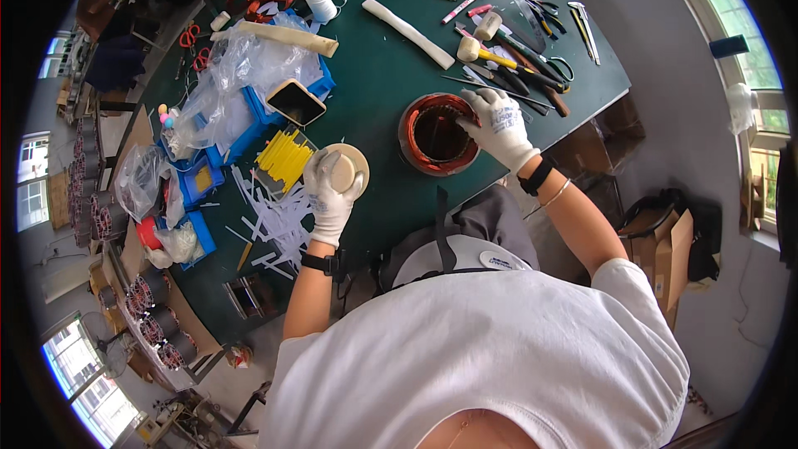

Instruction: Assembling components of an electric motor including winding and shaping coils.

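Observation:
In front of me on the green table stands a motor stator (407,143), a dark ring with reddish-brown copper windings around its hollow middle. My right hand (501,126), in a white glove, rests at its right side with the fingertips at the rim and inner edge. The fingers are spread and partly curled. To the left, my gloved left hand (329,199) grips a cream-coloured round roll (356,163) that looks like tape. Its fingers lie bent over the roll's middle. Beside this hand are yellow strips (284,160) and loose white strips (281,220).
Mallets (468,49), pliers (544,17) and other hand tools lie beyond the right hand. A long pale strip (407,33) crosses the table behind the stator. To the left are a phone (296,102), blue bins (320,75), clear plastic bags (237,75) and a white thread cone (317,0).

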